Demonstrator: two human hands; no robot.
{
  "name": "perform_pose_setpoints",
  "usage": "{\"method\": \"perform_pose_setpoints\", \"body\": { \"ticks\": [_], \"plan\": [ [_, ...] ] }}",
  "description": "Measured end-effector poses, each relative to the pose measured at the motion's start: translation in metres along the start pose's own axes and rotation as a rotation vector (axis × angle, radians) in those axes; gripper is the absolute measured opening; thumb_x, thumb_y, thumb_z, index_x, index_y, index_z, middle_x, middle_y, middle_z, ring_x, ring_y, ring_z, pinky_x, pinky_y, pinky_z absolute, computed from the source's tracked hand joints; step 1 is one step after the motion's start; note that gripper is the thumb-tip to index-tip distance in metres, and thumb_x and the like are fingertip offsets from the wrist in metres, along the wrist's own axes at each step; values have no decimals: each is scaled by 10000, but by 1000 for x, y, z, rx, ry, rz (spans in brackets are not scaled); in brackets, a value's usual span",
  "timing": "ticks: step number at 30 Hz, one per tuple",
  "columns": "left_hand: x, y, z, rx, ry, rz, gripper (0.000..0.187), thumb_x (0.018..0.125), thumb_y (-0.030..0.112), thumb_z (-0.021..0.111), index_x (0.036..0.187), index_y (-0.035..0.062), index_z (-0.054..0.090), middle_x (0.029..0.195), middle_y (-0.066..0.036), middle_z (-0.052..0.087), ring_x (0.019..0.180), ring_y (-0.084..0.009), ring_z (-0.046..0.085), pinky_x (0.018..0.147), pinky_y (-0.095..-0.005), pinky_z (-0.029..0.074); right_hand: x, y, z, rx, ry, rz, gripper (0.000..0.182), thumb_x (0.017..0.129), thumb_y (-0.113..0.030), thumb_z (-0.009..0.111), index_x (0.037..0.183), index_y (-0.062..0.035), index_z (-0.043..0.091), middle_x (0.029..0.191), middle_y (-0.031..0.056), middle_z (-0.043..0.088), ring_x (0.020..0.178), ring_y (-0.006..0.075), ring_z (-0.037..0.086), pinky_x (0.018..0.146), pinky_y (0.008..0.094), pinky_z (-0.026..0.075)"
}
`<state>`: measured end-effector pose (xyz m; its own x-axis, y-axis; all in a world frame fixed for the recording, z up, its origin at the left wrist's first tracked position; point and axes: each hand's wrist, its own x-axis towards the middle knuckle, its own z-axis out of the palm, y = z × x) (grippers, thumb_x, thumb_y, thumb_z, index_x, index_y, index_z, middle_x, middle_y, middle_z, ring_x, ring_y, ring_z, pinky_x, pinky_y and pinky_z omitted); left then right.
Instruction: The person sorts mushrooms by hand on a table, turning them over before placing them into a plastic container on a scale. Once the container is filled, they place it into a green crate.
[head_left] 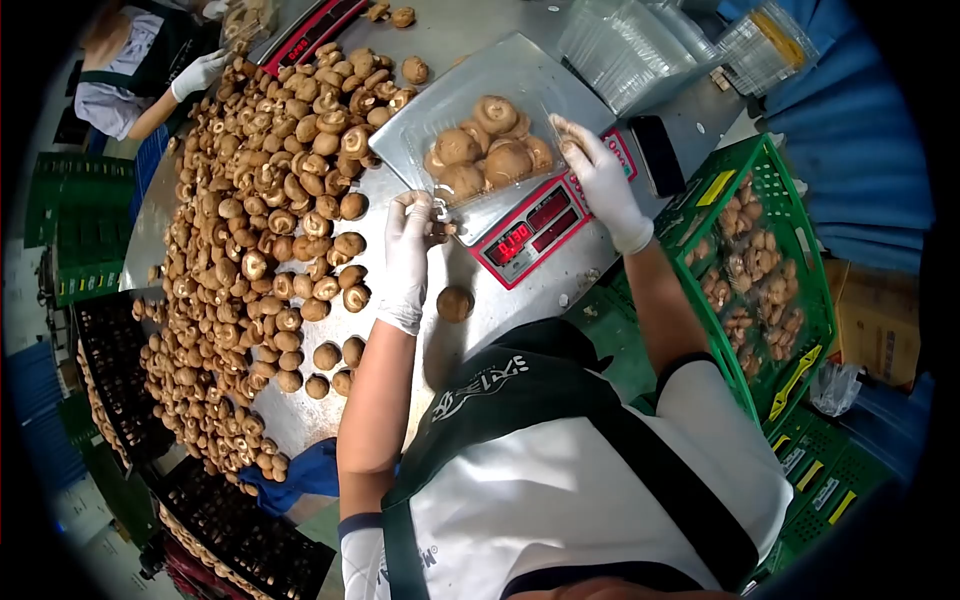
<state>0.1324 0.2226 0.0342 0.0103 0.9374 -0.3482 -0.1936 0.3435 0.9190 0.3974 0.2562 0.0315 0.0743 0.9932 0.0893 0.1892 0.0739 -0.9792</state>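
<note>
A clear plastic tray [550, 106] holding several brown mushrooms [508, 163] sits on the metal pan [405, 128] of a red digital scale [534, 226]. My right hand [606, 188], in a white glove, grips the tray's right edge between fingers and thumb. At the tray's lower left corner, my gloved left hand [404, 262] has its fingers curled around a mushroom [439, 233], partly hidden by the hand. A single mushroom [455, 304] lies on the metal table just below the scale.
A large mushroom heap [270, 220] covers the table's left side. Stacked clear trays [640, 50] stand behind the scale, and a black phone [656, 156] lies beside it. A green crate [745, 385] of packed mushrooms is at right. Another person's gloved hand [198, 75] is at upper left.
</note>
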Motion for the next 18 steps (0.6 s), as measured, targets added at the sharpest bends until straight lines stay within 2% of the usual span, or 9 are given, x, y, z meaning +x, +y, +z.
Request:
{"method": "perform_pose_setpoints", "body": {
  "ticks": [1,4,5,7,10,12,15,16,18],
  "plan": [
    [-2,-2,1,-61,-6,0,263,1003,298,515,1141,75,501,859,-50,625,742,-133,625,690,-260,501,-10,-8,5,-57,39,118,339,1001,-146,481,1295,9,549,1060,120,652,993,167,613,908,281,472],
    [-9,-8,3,-163,-18,31,210,983,198,542,1151,81,495,870,-44,618,744,-128,623,696,-246,502,-31,-7,22,-35,121,181,363,1013,-153,412,1299,43,517,818,55,599,724,133,553,705,276,476],
    [-13,-11,4,-150,16,28,209,977,157,519,1170,88,481,885,-45,619,760,-128,622,696,-246,496,-37,-10,29,-47,134,212,361,1004,-134,404,1295,49,515,834,65,601,736,135,565,705,275,483],
    [-24,-6,8,-144,39,29,230,969,119,498,1194,91,461,889,-41,614,779,-131,621,687,-245,487,-40,1,38,42,171,168,354,1018,-101,380,1333,18,488,801,-13,511,695,55,469,655,215,435],
    [-29,-19,4,-47,59,105,212,952,44,498,1157,71,448,871,-33,594,704,-95,565,617,-219,459,-45,-3,33,189,120,197,299,985,-77,420,1248,22,524,872,45,582,712,88,531,663,239,475],
    [-33,-20,3,-28,61,95,162,936,13,503,1079,66,449,852,-29,580,656,-77,508,589,-211,443,-47,4,31,283,85,220,229,979,-62,423,1170,8,528,876,39,577,717,77,528,658,228,467],
    [-36,-26,0,1,4,159,149,928,7,507,1048,67,444,863,-40,582,695,-80,531,610,-213,446,-52,12,24,276,18,229,142,975,-50,427,1068,-6,525,867,40,582,738,82,546,670,222,466],
    [-38,-29,-3,34,-18,201,103,937,17,519,994,71,453,887,-45,605,787,-119,592,666,-247,463,-53,13,21,249,-6,226,119,975,-48,428,1036,-10,522,861,43,587,747,87,556,677,223,467],
    [-42,-32,-4,35,-27,231,106,936,13,520,995,70,452,877,-42,600,786,-121,592,679,-248,462,-56,13,19,205,-45,194,104,979,-51,420,992,-20,518,853,41,591,748,90,562,682,223,468]
  ]
}}
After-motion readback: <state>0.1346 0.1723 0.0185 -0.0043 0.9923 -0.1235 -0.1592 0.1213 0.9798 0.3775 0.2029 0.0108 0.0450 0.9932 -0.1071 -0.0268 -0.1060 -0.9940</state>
